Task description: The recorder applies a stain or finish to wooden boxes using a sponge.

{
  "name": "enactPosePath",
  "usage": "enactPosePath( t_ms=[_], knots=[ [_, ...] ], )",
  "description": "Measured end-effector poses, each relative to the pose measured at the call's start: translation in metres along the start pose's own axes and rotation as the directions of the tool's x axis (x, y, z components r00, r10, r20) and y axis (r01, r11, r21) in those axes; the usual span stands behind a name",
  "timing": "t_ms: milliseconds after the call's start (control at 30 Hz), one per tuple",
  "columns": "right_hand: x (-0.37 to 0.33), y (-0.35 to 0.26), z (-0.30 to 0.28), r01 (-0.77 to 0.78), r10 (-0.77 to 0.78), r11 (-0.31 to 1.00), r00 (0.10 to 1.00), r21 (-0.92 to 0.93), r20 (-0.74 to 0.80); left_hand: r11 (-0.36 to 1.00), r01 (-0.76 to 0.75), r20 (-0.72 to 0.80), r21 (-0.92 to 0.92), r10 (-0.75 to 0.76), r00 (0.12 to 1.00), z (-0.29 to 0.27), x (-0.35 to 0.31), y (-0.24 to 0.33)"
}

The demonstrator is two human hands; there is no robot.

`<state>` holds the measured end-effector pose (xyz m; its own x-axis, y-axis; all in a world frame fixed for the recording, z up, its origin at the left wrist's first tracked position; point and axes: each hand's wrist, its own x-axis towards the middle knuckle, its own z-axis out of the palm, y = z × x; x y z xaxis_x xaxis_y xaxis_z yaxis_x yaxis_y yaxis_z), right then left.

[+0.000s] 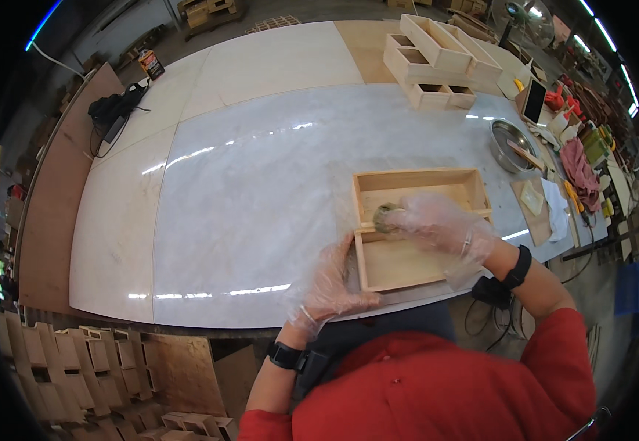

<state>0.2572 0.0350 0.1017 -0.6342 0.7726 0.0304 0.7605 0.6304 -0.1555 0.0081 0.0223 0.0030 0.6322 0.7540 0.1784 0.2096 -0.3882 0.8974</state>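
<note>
A shallow wooden box (400, 284) with two compartments lies on the table near its front edge. My left hand (332, 283), in a clear plastic glove, braces the box's near left corner, its fingers along the left wall and its thumb toward the front. In my right hand (437, 224), also gloved in clear plastic, is a crumpled greenish pad (386, 218). The pad touches the left end of the divider between the compartments. Whether it is cloth or sponge I cannot tell. My right hand hides part of the divider.
Several wooden boxes (437, 55) are stacked at the far right of the table (246, 198). A metal bowl (507, 143) with a brush-like tool stands at right, near a white cloth (554, 209) and a pink rag (579, 173). A black bag (114, 106) lies far left.
</note>
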Motion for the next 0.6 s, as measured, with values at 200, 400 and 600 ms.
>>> enactPosePath(
  t_ms=[200, 400, 600],
  knots=[
    [0.029, -0.025, -0.005, 0.156, -0.149, 0.988, 0.969, 0.018, -0.195, 0.974, 0.037, -0.068, 0.224, -0.022, 0.997, 0.004, 0.002, 0.006],
    [-0.003, -0.005, -0.003, 0.183, -0.188, 0.982, 0.972, -0.046, -0.144, 0.976, 0.033, -0.012, 0.213, -0.032, 0.999, 0.007, 0.006, 0.022],
    [0.029, -0.022, 0.001, 0.195, -0.19, 0.981, 0.957, 0.003, -0.221, 0.938, 0.004, -0.034, 0.347, 0.009, 0.999, 0.008, 0.004, 0.025]
  ],
)
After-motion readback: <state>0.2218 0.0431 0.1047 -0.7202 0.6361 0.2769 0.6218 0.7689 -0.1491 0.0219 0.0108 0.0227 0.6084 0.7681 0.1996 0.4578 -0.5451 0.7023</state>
